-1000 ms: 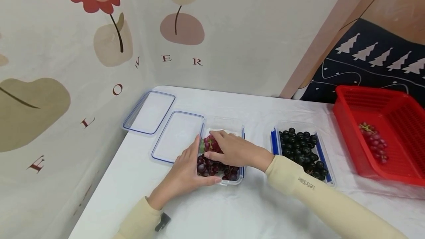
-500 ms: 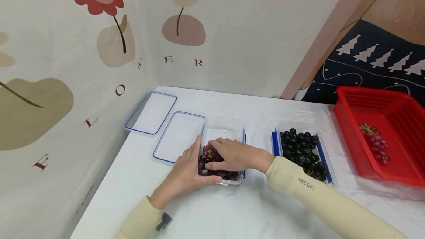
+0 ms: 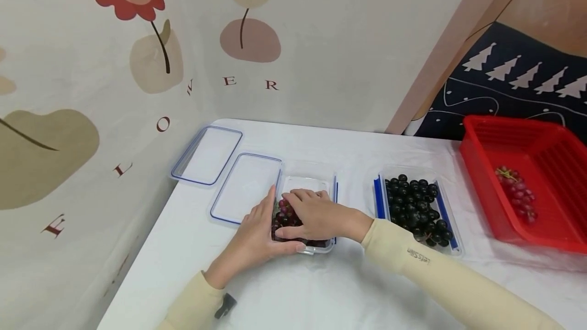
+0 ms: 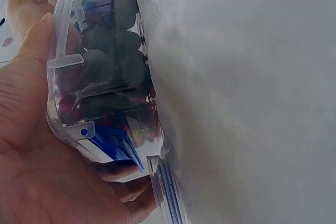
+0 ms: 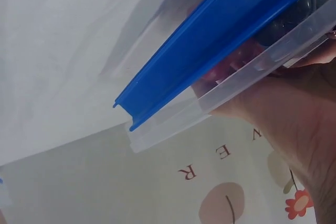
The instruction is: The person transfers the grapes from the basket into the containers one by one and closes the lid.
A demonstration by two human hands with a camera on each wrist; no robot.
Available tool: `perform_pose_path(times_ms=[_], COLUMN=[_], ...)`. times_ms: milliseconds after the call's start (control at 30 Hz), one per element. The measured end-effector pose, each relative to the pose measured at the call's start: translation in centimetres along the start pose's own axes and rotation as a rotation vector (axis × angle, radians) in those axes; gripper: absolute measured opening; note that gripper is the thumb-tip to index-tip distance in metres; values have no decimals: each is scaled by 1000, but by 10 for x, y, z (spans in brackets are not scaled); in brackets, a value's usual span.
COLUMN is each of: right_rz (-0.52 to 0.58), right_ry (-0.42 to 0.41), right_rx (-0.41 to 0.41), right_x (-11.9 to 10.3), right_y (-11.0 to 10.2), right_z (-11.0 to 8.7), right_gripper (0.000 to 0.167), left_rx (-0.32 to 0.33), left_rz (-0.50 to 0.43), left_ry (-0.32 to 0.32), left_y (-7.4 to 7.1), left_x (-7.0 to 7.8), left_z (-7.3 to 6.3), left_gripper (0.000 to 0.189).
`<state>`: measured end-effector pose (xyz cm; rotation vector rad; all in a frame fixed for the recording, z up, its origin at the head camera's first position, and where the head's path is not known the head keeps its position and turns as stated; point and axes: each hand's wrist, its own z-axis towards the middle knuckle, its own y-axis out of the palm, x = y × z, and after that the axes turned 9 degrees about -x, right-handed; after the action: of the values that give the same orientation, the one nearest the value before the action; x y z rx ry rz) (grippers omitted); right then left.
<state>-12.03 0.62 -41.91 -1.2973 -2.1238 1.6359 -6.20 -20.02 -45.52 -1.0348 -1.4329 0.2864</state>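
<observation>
A clear plastic food container (image 3: 304,183) with blue side latches stands in front of me in the head view. Dark grapes (image 4: 97,69) show through its wall in the left wrist view. My right hand (image 3: 316,215) reaches inside and grips a bunch of red grapes (image 3: 283,209), low among the others and partly hidden under the palm. Along the container's left side lie the straight fingers of my left hand (image 3: 252,237), its thumb along the near rim. In the right wrist view a blue latch (image 5: 194,51) hangs folded out beside the right hand.
Two clear lids with blue seals lie left, the nearer lid (image 3: 247,187) beside the container and the farther lid (image 3: 212,154) by the wall. Right stands a box of black grapes (image 3: 412,210). Beyond it, a red basket (image 3: 479,187) holds a small grape bunch (image 3: 518,195).
My right hand has brought the red bunch down and toward the near end of the container, uncovering the container's floor at the back. The left hand keeps its place.
</observation>
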Motion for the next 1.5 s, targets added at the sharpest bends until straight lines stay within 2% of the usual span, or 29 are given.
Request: perform_pose_path(times_ms=[333, 500, 733, 900, 1133, 1300, 1500], right_rz=[-84, -47, 48, 40, 16, 39, -26], right_ry=[104, 134, 81, 5, -58, -29, 88], right_rx=[70, 70, 86, 123, 165, 169, 227], right_x=[-20, -25, -18, -7, 6, 5, -1], right_y=[6, 8, 0, -3, 7, 8, 13], right_z=[15, 18, 1, -14, -32, -35, -38], right_gripper=[90, 95, 96, 91, 86, 83, 88], left_rx=[-5, -6, 6, 7, -15, -23, -33], left_rz=[-9, -12, -12, 14, 29, 39, 49], left_ry=[1, 1, 15, 10, 18, 20, 0], left_y=[-1, -1, 1, 0, -3, -4, -5], left_x=[-1, -2, 1, 1, 1, 0, 0], left_z=[0, -1, 1, 0, 3, 6, 8], left_gripper=[147, 147, 146, 145, 148, 149, 150])
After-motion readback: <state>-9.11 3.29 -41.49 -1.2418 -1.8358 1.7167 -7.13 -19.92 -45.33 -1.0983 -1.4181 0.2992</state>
